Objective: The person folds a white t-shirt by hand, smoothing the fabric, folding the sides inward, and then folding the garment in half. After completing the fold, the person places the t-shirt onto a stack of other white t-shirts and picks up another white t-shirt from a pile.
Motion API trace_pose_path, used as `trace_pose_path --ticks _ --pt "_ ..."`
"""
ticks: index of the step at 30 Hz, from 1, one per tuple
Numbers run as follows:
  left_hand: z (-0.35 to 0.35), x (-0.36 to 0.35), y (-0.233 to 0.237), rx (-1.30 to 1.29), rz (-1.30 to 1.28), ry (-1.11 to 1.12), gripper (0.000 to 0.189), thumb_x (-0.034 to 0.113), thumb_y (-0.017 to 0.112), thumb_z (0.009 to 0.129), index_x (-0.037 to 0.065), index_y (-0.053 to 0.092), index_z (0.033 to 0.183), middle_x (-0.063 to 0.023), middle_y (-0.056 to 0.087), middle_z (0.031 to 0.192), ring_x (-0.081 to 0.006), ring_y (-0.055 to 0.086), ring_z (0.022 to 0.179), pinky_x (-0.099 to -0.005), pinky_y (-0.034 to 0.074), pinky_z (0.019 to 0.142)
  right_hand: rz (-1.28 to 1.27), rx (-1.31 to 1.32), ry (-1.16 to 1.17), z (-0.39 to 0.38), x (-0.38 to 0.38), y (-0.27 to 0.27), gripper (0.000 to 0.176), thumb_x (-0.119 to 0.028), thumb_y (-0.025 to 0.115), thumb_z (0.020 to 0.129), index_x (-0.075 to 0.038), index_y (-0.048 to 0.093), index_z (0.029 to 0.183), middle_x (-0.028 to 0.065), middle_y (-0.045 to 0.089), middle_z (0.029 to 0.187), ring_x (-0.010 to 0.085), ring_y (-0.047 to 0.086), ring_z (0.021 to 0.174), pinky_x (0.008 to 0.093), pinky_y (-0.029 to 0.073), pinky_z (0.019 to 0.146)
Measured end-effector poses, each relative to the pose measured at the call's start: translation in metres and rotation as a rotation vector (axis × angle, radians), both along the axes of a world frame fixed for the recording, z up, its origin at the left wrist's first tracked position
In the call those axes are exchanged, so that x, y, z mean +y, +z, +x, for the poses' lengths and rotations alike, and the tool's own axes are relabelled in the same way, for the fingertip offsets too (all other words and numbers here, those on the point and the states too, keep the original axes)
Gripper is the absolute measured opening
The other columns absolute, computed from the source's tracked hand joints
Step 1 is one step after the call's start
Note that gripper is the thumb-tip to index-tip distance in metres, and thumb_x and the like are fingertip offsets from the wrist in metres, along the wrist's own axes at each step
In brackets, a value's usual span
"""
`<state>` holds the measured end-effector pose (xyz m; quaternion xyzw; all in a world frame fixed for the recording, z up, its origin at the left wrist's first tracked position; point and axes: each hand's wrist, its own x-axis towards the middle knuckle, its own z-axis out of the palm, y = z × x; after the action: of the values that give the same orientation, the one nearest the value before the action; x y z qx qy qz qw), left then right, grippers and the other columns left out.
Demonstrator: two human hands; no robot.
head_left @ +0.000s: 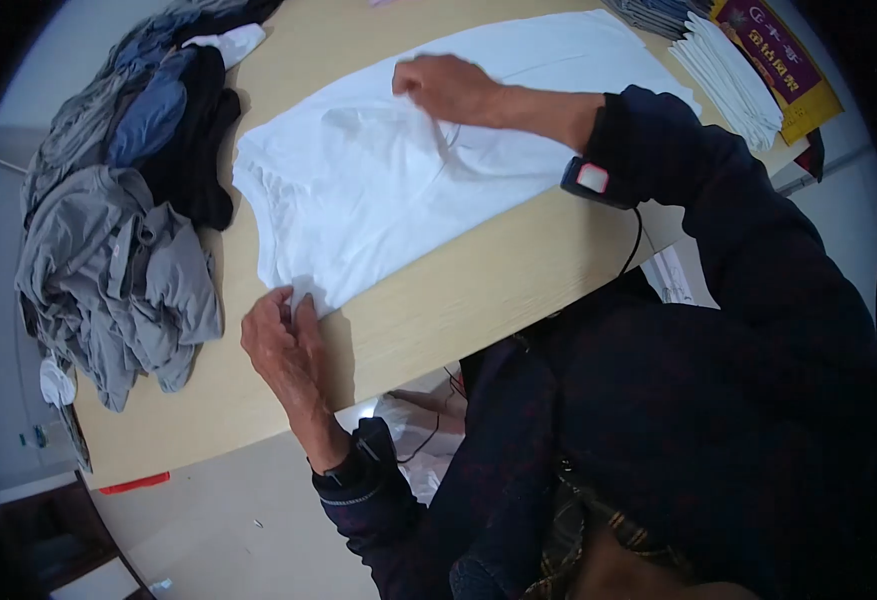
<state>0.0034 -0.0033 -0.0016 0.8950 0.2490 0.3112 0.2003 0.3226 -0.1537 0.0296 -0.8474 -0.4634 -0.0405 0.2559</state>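
Head view showed a pale wood-toned desk (438, 315) bearing all items noted. The white garment (358, 215) lay spread across its middle, creased near the centre, its gathered edge towards the left. Just beside that edge, a loose heap of clothes (108, 270), grey, blue and black, covered the desk's left side. At the far right, a yellow and purple packet (780, 65) lay beside folded white cloths (726, 85). The right hand (440, 90) was over the garment, fingers curled inward; whether it gripped fabric could not be determined. The left hand (286, 340) was at the garment's near-left corner, fingers bent; a pinch could not be confirmed. A red-rimmed device (592, 179) sat at the right wrist.
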Motion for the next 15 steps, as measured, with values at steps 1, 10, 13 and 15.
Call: trace_pose_path --ticks 1,10,13,15 --pt "-0.001 0.001 -0.001 -0.005 0.005 -0.004 0.024 0.004 0.073 0.077 0.003 0.064 0.099 -0.0108 0.064 0.086 -0.0272 0.058 0.082 -0.0383 0.046 0.077 0.035 -0.024 -0.002 -0.005 0.002 0.005 0.014 -0.007 0.053 0.088 -0.006 0.060 0.100 0.0117 0.064 0.099 0.0296 0.061 0.093 0.0386 0.048 0.080" --pt "-0.001 0.005 -0.005 -0.026 0.016 -0.031 0.024 0.006 0.074 0.079 0.003 0.064 0.101 -0.0122 0.064 0.087 -0.0275 0.060 0.080 -0.0379 0.048 0.074 -0.218 -0.463 0.551 -0.079 0.023 -0.016 0.054 -0.046 0.046 0.098 -0.014 0.044 0.141 0.0154 0.035 0.148 0.0313 0.025 0.143 0.0483 0.018 0.118" --pt "-0.002 0.009 -0.007 -0.026 -0.026 -0.014 0.022 0.010 0.070 0.084 0.002 0.063 0.104 -0.0128 0.064 0.090 -0.0250 0.060 0.081 -0.0351 0.048 0.074 -0.263 -0.338 0.422 -0.065 0.029 -0.031 0.064 -0.057 0.038 0.097 -0.016 0.037 0.146 0.0156 0.028 0.153 0.0316 0.019 0.145 0.0487 0.016 0.119" --pt "-0.003 0.010 -0.005 -0.026 -0.048 0.018 0.023 0.015 0.066 0.090 0.001 0.062 0.108 -0.0136 0.064 0.094 -0.0201 0.061 0.082 -0.0306 0.049 0.076 -0.293 -0.335 0.423 -0.062 0.029 -0.034 0.069 -0.062 0.034 0.096 -0.017 0.034 0.148 0.0154 0.026 0.154 0.0315 0.017 0.145 0.0489 0.014 0.119"
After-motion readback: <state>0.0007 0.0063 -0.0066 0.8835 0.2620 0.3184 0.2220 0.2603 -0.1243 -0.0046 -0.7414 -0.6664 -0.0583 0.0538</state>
